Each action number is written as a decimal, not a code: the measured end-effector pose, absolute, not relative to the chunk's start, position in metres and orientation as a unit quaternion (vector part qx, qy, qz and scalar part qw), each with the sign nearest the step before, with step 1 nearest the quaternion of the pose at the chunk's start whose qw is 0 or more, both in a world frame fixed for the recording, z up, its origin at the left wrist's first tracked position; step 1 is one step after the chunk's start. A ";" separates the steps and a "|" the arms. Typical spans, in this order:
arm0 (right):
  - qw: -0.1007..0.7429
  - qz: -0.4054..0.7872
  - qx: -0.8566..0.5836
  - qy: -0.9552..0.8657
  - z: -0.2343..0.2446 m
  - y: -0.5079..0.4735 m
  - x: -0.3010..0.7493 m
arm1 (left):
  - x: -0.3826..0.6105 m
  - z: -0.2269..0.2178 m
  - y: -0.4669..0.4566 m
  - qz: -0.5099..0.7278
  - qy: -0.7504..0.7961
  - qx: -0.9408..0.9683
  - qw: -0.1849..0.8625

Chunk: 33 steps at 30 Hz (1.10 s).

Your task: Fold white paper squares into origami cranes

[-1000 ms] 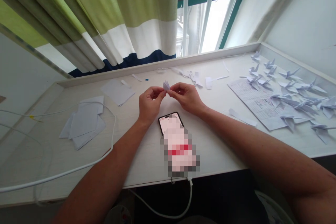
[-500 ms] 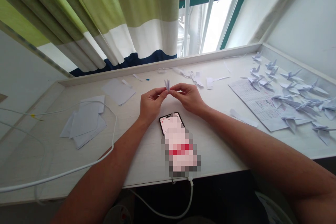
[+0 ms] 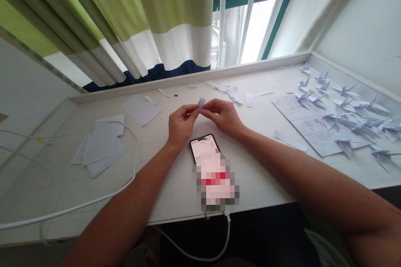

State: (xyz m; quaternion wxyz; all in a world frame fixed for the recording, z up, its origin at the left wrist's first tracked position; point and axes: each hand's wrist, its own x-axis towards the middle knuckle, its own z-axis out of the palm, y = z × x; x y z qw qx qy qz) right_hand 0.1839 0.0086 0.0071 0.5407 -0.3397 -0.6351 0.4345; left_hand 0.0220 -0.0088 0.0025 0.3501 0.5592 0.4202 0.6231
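Over the middle of the white desk (image 3: 163, 183), my left hand (image 3: 181, 125) and my right hand (image 3: 223, 116) meet fingertip to fingertip. Both pinch a small folded piece of white paper (image 3: 202, 103), whose folded flaps stick up between the thumbs. A phone (image 3: 205, 150) lies flat on the desk just below the hands, its screen lit and partly blurred out.
Several folded paper cranes (image 3: 344, 106) lie on the right, partly on a printed sheet (image 3: 307, 127). A pile of paper squares (image 3: 102, 146) and a single square (image 3: 140, 109) lie left. A white cable (image 3: 94, 200) loops across the left. Paper scraps (image 3: 233, 93) lie near the window sill.
The hands stay in the same place. The small folded paper has turned and tilted a little between the fingertips.
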 end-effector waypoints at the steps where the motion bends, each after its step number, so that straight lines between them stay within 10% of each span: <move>1: 0.538 0.427 -0.345 -0.639 0.007 0.009 0.184 | 0.022 0.003 -0.009 0.627 0.421 0.554 0.352; 33: 0.538 0.455 -0.334 -0.626 0.008 0.010 0.188 | 0.022 0.004 -0.010 0.620 0.424 0.538 0.381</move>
